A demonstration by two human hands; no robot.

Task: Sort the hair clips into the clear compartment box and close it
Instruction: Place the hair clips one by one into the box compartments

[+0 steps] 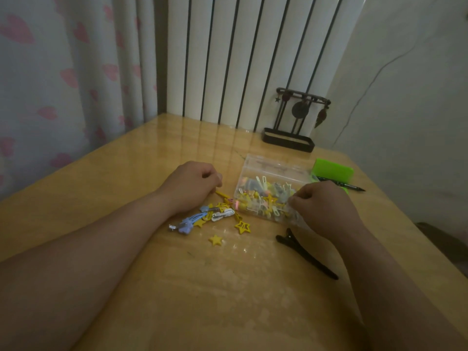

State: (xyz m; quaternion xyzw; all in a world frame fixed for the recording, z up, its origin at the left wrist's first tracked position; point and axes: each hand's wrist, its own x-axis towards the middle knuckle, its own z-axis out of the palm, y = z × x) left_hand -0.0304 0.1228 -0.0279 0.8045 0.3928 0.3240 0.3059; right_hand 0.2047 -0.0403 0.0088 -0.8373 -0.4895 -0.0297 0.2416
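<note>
Head view: loose hair clips [215, 216] lie heaped just on the near side of the curled left hand [192, 184], touching the open clear compartment box [243, 178] to their right, where the curled right hand [324, 209] meets its near edge; whether either hand holds a clip is unclear.

Single head-worn view, facing forward and down

The wide-angle camera sits above the near edge of the table [126, 173] and is tilted down at it from close range. Both forearms run in from the bottom corners to the left hand [190, 184] and right hand [326, 209] at mid-frame, while the table's far edge, the radiator [253, 59] and the curtain [63, 84] fill the top
</note>
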